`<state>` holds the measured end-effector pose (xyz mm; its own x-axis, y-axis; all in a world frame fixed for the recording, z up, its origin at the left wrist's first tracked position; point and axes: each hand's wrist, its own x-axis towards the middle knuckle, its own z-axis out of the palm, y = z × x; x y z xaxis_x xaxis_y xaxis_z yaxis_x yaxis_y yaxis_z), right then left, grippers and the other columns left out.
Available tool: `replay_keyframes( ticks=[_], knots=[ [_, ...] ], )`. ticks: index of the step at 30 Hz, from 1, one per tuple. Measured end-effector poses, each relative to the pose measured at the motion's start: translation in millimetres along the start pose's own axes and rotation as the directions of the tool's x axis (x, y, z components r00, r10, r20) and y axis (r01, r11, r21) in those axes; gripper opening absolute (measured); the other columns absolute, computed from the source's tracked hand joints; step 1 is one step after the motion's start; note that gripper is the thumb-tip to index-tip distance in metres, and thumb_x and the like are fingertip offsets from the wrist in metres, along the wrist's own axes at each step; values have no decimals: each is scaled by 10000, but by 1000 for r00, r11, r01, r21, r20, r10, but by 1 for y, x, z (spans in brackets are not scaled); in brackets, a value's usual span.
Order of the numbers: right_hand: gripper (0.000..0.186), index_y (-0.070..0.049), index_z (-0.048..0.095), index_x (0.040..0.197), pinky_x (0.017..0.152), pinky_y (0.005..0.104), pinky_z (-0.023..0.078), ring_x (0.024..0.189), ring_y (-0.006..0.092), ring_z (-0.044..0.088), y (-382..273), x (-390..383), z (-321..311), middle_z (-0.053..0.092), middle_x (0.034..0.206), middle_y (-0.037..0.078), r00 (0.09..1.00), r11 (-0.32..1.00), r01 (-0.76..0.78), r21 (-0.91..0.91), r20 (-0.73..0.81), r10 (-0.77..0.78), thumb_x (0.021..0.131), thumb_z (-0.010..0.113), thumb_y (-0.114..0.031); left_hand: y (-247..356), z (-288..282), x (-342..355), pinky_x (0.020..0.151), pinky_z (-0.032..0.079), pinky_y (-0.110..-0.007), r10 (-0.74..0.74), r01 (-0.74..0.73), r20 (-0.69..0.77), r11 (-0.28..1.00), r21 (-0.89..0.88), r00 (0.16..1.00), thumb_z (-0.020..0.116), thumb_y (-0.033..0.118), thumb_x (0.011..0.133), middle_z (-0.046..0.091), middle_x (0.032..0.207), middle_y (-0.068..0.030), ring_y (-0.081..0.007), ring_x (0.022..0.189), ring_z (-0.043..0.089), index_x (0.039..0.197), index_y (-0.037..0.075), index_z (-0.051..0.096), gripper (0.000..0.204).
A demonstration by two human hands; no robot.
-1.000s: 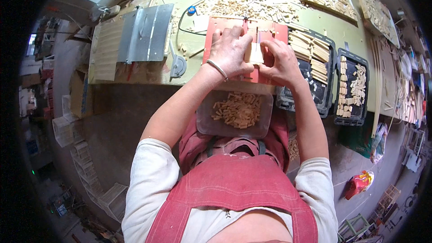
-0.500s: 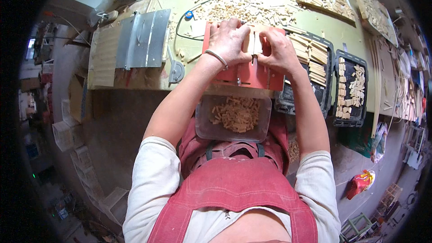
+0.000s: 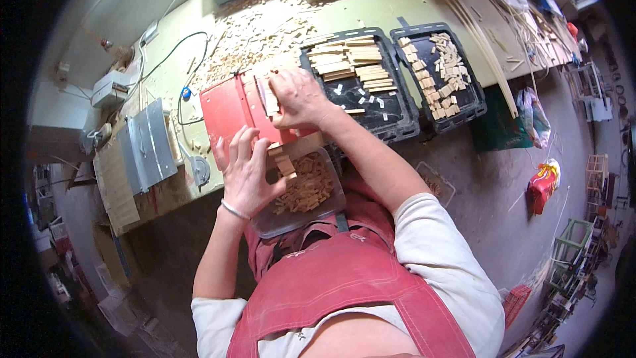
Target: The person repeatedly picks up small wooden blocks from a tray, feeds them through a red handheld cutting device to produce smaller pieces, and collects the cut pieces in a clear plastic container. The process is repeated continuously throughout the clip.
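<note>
My left hand [image 3: 246,171] is open, fingers spread, over the near edge of the red board. Several small wooden blocks [image 3: 285,164] are between its fingertips and thumb, above a clear plastic bin [image 3: 265,224]; they look loose, not gripped. A pile of similar blocks [image 3: 306,189] fills part of that bin, which rests at my lap. On the red board [image 3: 222,107], my right hand [image 3: 299,96] is closed around pale wooden strips [image 3: 268,98], its fingers hiding part of them.
A black tray [image 3: 397,116] of wooden sticks lies right of the board, and another black tray [image 3: 474,103] holds short blocks. Loose wood pieces [image 3: 258,33] cover the table behind. A grey metal plate [image 3: 147,146] and a cable [image 3: 179,103] are at left.
My view has swung right. My left hand has come off the wood on the board toward the bin and opened, with small blocks beneath it. My right hand stays at the board.
</note>
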<state>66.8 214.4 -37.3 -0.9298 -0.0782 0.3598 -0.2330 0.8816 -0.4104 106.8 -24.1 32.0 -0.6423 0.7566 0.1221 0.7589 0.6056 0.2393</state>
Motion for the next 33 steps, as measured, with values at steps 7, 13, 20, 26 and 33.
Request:
replay_keyframes(
  ticks=[7, 13, 20, 26, 33],
  knots=[
    [601, -69, 621, 1164, 937, 453, 521, 1044, 336, 668, 11, -31, -45, 654, 1071, 143, 968, 989, -69, 132, -232, 98, 682, 836, -357, 24, -8, -36, 1303, 160, -608, -38, 35, -32, 994, -102, 999, 925, 286, 646, 513, 1477, -142, -352, 1495, 431, 1335, 121, 588, 785],
    [520, -75, 610, 1218, 892, 404, 617, 1049, 252, 675, 105, -155, -151, 659, 1158, 119, 759, 775, -561, 293, -193, 622, 773, 842, -212, 32, -1, -63, 1302, 140, -607, -105, 106, 14, 982, -157, 994, 918, 294, 669, 520, 1471, -138, -335, 1499, 431, 1306, 118, 612, 729],
    [612, -57, 637, 1214, 996, 460, 543, 1121, 342, 680, 214, -315, -180, 686, 1183, 155, 489, 469, -872, -137, -239, 839, 717, 869, -329, 49, 17, -56, 1304, 159, -601, -112, 143, 126, 952, -270, 986, 888, 249, 729, 530, 1492, -156, -376, 1515, 436, 1329, 100, 607, 679],
    [625, -48, 651, 1212, 1049, 510, 502, 1212, 377, 649, 239, -334, -165, 690, 1221, 183, 521, 451, -846, -285, -266, 811, 732, 857, -391, 57, 23, -48, 1302, 178, -601, -93, 138, 176, 955, -263, 980, 886, 252, 741, 533, 1485, -159, -380, 1514, 434, 1317, 97, 615, 655],
    [649, -49, 645, 1243, 1064, 528, 494, 1232, 390, 648, 232, -327, -168, 694, 1266, 185, 508, 392, -829, -399, -246, 825, 783, 837, -463, 56, 27, -57, 1279, 192, -637, -122, 171, 191, 949, -266, 974, 883, 266, 755, 539, 1455, -166, -378, 1483, 459, 1287, 95, 624, 616]
  ],
)
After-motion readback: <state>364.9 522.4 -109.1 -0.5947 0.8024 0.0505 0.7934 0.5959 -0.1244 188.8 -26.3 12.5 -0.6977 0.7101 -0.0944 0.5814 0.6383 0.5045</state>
